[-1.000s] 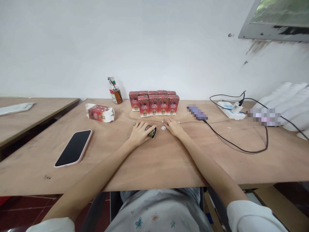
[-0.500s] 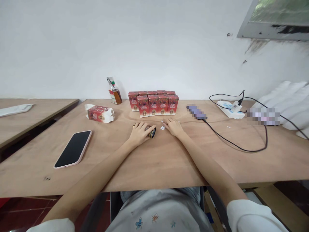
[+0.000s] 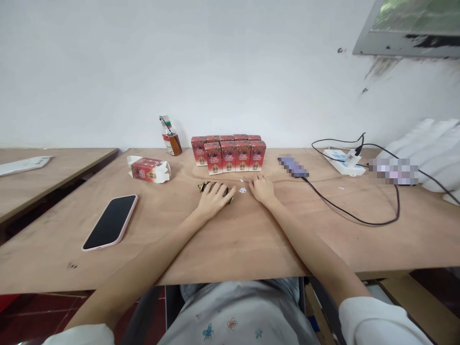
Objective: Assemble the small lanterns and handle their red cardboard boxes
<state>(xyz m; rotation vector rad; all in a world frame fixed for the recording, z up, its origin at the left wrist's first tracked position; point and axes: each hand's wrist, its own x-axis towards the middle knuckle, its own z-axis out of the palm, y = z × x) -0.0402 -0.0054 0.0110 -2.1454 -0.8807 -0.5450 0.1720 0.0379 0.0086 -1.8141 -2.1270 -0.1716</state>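
Note:
Under my left hand [image 3: 214,199] lies a small black-and-gold item [image 3: 201,186] with a pointed gold end. My fingers wrap over its middle and hide most of it, so its exact kind does not show. Right of it, my right hand [image 3: 262,189] rests on the tabletop with loosely bent fingers and nothing visible in them. Several tiny white pieces [image 3: 243,190], like paper labels, lie between the two hands. Behind them stand red printed boxes [image 3: 229,155] in two rows.
An opened red box [image 3: 149,169] lies on its side at left, near a bottle of amber liquid [image 3: 172,142]. A phone [image 3: 110,222] lies front left. Another phone [image 3: 293,166] is cabled on the right, near a white power strip [image 3: 343,162]. White wrapped bundles [image 3: 431,153] stand far right.
My left hand has shifted slightly right and turned over the black-and-gold item, uncovering its gold end. My right hand has drawn a little right, away from the white pieces.

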